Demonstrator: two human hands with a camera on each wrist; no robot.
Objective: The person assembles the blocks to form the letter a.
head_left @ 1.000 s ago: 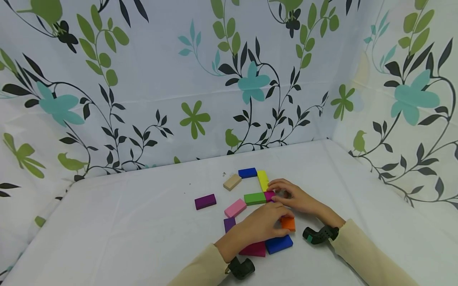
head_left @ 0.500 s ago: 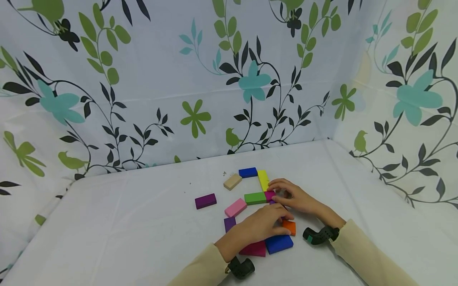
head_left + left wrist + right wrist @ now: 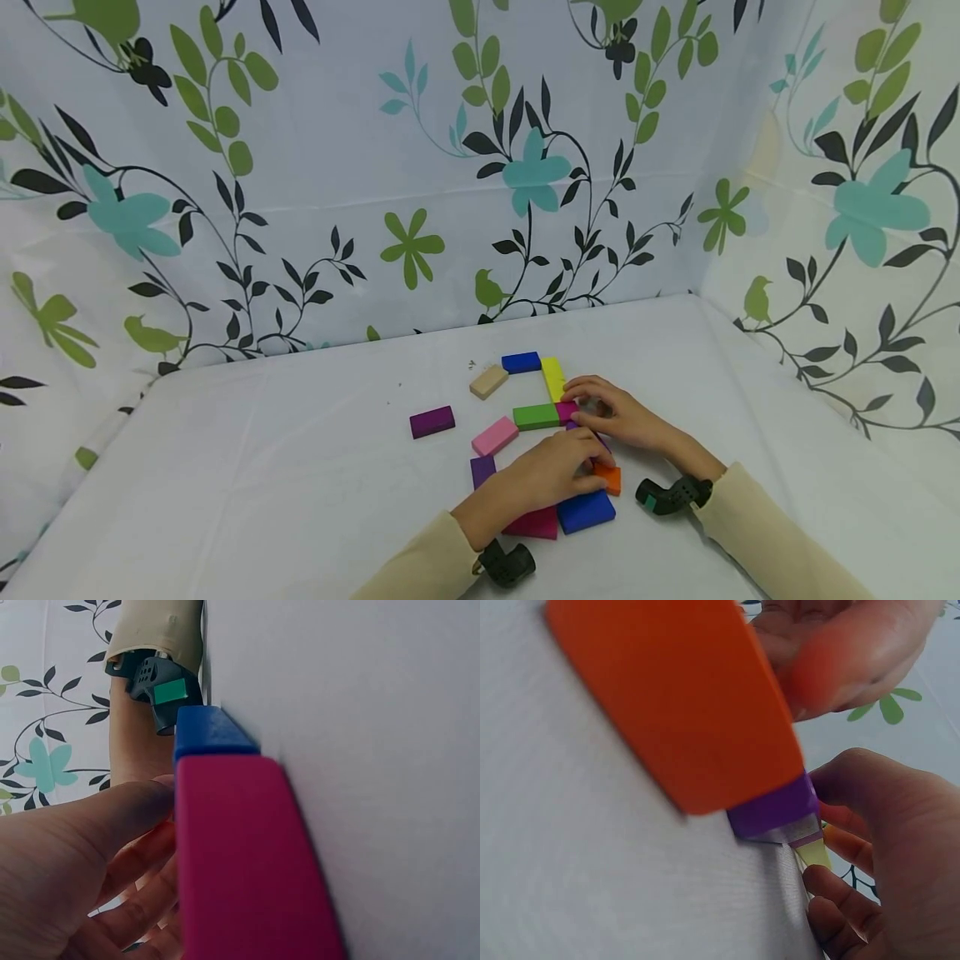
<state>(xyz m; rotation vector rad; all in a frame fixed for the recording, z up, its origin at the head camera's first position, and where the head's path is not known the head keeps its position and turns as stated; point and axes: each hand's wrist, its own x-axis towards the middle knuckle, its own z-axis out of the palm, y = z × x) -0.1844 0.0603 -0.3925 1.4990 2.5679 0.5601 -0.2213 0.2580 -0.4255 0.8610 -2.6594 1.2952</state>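
My left hand (image 3: 551, 467) pinches the small orange block (image 3: 612, 480), thumb at its near left side and fingers over its far end. The orange block fills the top of the right wrist view, and a purple block (image 3: 776, 808) lies end to end behind it. My right hand (image 3: 626, 417) has its fingers loosely bent beside the purple block and a small magenta block (image 3: 566, 412), thumb close to the purple one. A blue block (image 3: 587, 512) and a crimson block (image 3: 532, 523) lie below my left hand; both show large in the left wrist view.
Green (image 3: 536, 417), pink (image 3: 495, 436) and yellow (image 3: 553, 379) blocks lie close by on the white table (image 3: 262, 467). Farther off are a tan block (image 3: 489, 382), a blue one (image 3: 521, 362) and a dark purple one (image 3: 432, 422). A patterned cloth (image 3: 337, 167) hangs behind.
The orange block has shifted slightly toward me under my left hand, and more of the purple block shows between my hands. My right hand stays in place.
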